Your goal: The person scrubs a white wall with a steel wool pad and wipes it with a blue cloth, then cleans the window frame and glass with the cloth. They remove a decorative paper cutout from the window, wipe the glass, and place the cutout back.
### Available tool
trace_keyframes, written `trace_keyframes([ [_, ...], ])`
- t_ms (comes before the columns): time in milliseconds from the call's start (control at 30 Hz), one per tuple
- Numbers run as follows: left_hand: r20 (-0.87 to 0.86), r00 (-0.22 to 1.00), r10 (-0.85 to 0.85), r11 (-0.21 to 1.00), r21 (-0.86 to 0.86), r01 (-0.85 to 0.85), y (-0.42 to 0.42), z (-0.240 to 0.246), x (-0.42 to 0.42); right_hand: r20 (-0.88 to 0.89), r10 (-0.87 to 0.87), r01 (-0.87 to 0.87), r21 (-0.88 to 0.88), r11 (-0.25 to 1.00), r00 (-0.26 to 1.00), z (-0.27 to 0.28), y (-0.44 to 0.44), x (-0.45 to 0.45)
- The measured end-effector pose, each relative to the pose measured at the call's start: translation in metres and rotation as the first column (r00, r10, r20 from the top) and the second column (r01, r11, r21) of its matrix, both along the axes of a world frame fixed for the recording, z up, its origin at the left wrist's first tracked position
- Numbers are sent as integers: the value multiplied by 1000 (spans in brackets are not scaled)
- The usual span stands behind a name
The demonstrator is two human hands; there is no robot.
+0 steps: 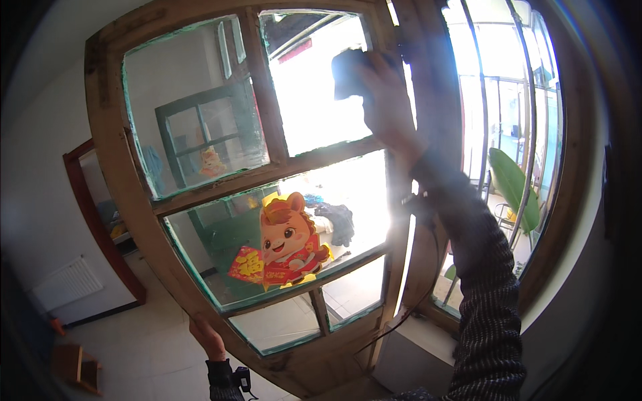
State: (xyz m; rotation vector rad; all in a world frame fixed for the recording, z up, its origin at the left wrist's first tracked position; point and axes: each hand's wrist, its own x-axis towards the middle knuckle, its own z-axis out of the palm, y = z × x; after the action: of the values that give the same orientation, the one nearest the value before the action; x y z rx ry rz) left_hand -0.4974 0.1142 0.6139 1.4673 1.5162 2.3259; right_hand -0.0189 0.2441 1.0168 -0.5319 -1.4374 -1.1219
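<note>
A wooden door with glass panes (219,188) stands ajar before me, tilted in the view. On its left edge, low down, rests my left hand (208,337), gripping the frame with the fingers hidden behind it. My right hand (390,108) is raised to the upper right glass pane (311,110). It holds a dark, blocky cloth or pad (348,75) at the glass; strong glare blurs it, so its exact kind is unclear. A cartoon horse sticker (291,240) in red and yellow is on the middle pane, below both upper panes.
To the right is a barred window (506,125) with a large green leaf (514,188) beyond it. A dark cable (401,321) hangs by the door's hinge side, above a pale box-like block (416,346). A small wooden stool (75,368) and a white radiator (68,281) stand at left.
</note>
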Motion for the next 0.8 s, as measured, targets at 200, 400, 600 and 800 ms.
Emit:
trace_keyframes([
  [200,15,1000,11,999,-51,-10,1,-9,-9,29,106,-95,-256,962,994,-78,-14,7],
  [400,-3,999,32,992,-124,-32,-1,-11,-12,-106,43,-59,-154,986,993,10,26,12],
  [600,-41,999,14,1000,1,-14,-10,4,6,-128,61,-71,-82,994,990,52,39,10],
  [800,19,999,-47,996,-77,48,-14,12,13,56,140,-125,-208,970,989,-29,10,-20],
])
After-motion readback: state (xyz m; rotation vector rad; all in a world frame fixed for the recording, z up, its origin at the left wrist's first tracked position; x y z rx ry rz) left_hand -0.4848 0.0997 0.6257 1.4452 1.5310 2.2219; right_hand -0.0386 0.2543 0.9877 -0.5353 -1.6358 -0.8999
